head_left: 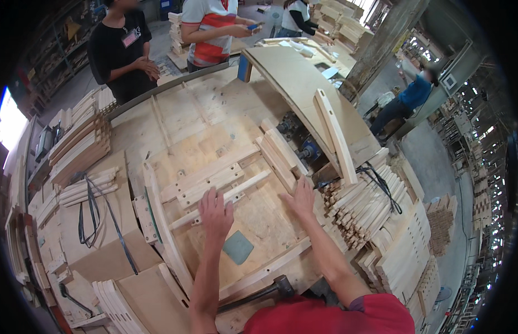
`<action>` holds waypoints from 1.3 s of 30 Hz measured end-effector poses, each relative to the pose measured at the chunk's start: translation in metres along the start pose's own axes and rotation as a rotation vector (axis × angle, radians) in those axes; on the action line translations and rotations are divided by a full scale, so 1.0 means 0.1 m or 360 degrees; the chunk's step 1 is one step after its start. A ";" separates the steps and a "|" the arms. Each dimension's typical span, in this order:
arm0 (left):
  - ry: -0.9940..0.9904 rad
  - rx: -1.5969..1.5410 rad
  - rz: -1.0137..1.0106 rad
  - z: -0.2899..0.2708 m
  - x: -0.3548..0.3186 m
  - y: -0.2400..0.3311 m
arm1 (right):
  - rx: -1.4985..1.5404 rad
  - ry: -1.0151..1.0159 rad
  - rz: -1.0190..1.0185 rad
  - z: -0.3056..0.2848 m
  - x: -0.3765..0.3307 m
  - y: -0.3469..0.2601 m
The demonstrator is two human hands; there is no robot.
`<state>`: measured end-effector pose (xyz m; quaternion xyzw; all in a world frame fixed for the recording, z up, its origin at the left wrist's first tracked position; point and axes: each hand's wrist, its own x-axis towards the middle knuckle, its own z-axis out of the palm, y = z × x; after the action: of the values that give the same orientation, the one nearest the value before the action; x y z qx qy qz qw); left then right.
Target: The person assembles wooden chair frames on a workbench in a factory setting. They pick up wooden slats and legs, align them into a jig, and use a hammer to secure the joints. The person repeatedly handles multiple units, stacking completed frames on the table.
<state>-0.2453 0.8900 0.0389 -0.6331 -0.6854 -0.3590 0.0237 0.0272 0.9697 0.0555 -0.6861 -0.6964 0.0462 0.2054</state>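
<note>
Workshop bench [175, 119] of pale plywood, both hands flat on a wooden jig.
From the head view, the left hand [215, 211] lay with fingers spread wide on a thin slat [221, 197]; the right hand [301, 199] pressed open-fingered beside a slanted batten [279, 157], holding nothing. Clamp hardware [303, 146] behind the batten was half hidden and hard to make out. Rough, grainy board showed between the hands, with a grey-green square pad [237, 247] near the wrists. A mallet [267, 291] was partly cut off by the red sleeve. Stacked slats [370, 206] crowded the right edge.
</note>
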 end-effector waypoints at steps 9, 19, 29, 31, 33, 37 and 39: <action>-0.0519 0.0118 0.0245 0.68 1.05 0.12 | 0.0236 -0.0210 -0.0234 0.22 0.01 0.50; -0.0657 0.0022 0.0236 1.01 1.21 0.01 | 0.0265 -0.0293 -0.0126 0.30 0.02 0.53; -0.0584 0.0149 0.0090 0.78 1.10 -0.53 | 0.0029 -0.0322 -0.0145 0.11 0.04 0.64; -0.0466 0.0401 0.0080 0.68 1.07 -0.88 | 0.0279 -0.0339 -0.0238 0.13 0.21 0.49; -0.0577 0.0338 0.0016 0.62 1.05 -0.87 | 0.0317 -0.0460 -0.0118 0.11 0.20 0.44; -0.0679 0.0314 -0.0034 0.63 1.01 -0.84 | 0.0072 -0.0332 -0.0221 0.22 0.10 0.51; -0.0662 0.0365 0.0044 0.57 1.02 -0.91 | 0.0053 -0.0331 -0.0048 0.33 0.01 0.57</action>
<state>-0.3219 1.0121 0.0044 -0.6960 -0.7029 -0.1404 -0.0414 0.0690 0.9809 0.0063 -0.6635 -0.7233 0.1256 0.1440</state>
